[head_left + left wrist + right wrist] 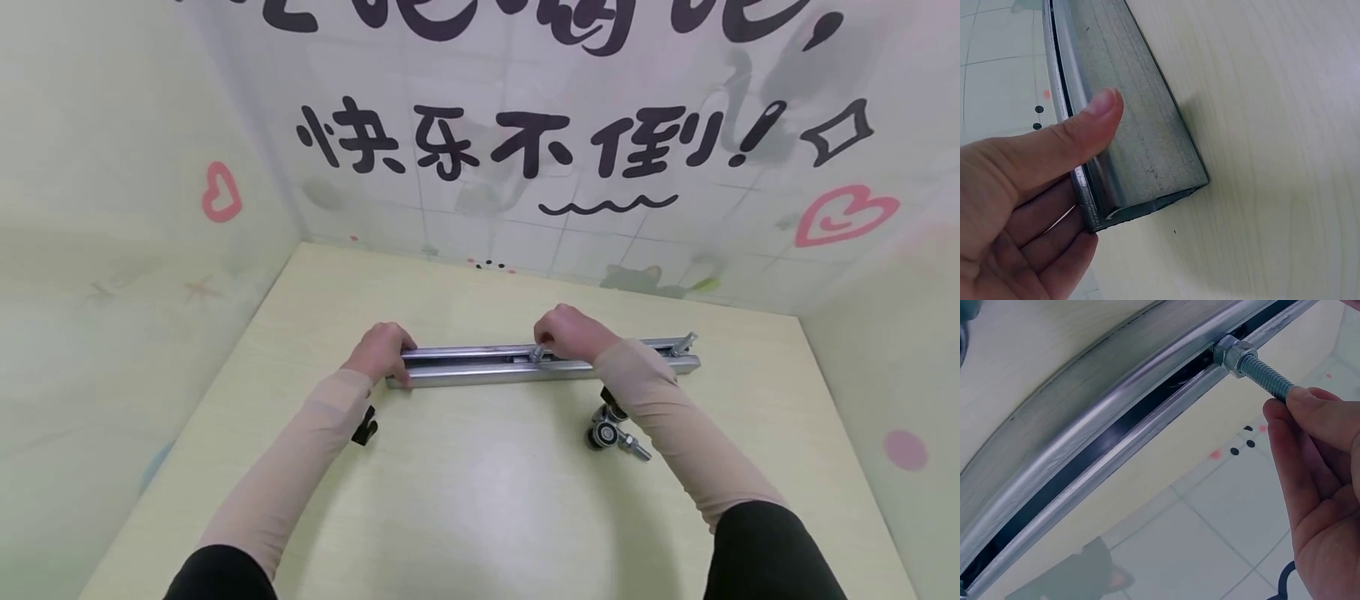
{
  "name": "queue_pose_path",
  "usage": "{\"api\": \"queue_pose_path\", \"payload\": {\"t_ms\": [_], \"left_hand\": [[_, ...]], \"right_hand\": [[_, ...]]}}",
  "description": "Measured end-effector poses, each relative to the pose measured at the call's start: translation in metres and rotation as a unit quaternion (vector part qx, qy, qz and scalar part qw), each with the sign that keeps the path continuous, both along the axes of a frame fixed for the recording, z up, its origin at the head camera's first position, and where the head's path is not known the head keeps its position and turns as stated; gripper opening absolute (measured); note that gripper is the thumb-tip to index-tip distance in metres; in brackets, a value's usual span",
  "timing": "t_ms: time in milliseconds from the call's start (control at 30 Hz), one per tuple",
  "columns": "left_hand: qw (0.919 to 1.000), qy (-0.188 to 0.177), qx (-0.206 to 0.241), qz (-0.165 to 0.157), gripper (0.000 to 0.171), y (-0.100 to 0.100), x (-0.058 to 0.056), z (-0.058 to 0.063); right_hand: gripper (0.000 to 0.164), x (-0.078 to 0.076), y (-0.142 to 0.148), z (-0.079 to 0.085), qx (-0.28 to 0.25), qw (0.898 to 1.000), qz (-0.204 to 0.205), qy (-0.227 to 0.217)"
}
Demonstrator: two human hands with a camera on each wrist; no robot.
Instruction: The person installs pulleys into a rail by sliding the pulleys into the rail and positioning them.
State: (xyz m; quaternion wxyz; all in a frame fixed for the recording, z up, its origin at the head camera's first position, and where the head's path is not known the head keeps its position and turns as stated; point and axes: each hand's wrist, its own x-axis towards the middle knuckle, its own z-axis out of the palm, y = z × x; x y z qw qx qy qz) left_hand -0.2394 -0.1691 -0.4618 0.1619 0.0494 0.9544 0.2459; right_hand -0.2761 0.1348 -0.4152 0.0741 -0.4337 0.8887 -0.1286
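A long silver metal slotted rail (480,377) lies across the table. My left hand (381,352) grips its left end; the left wrist view shows the thumb on the broad face of the rail (1141,125), the fingers around the slotted side. With thumb and fingers, my right hand (576,332) pinches the threaded end of a bolt (1266,376) that sticks out of the slot. The bolt's nut (1232,355) sits at the slot opening. A second bolt (683,344) projects from the slot near the rail's right end. Whatever the bolts join inside the channel is hidden.
A roller trolley (604,433) with wheels and a threaded bolt lies on the table (480,500), close to the right forearm. A small black piece (365,427) shows beside the left wrist. Printed wall coverings (465,225) border the table at the back and sides.
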Motion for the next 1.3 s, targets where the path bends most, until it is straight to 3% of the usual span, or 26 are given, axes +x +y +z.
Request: {"api": "queue_pose_path", "payload": {"t_ms": [567, 1033, 1300], "left_hand": [[0.9999, -0.005, 0.001, 0.011, 0.059, 0.002, 0.001, 0.000], [0.9999, -0.006, -0.005, 0.009, 0.060, 0.001, 0.002, 0.001], [0.9998, -0.014, -0.005, 0.015, 0.060, 0.003, 0.003, 0.002]], "right_hand": [[0.012, -0.002, 0.019, 0.003, 0.010, 0.999, -0.038, -0.025], [0.010, -0.004, 0.020, 0.002, -0.014, 0.999, -0.013, -0.031], [0.010, -0.006, 0.020, 0.002, 0.009, 1.000, -0.011, -0.022]]}}
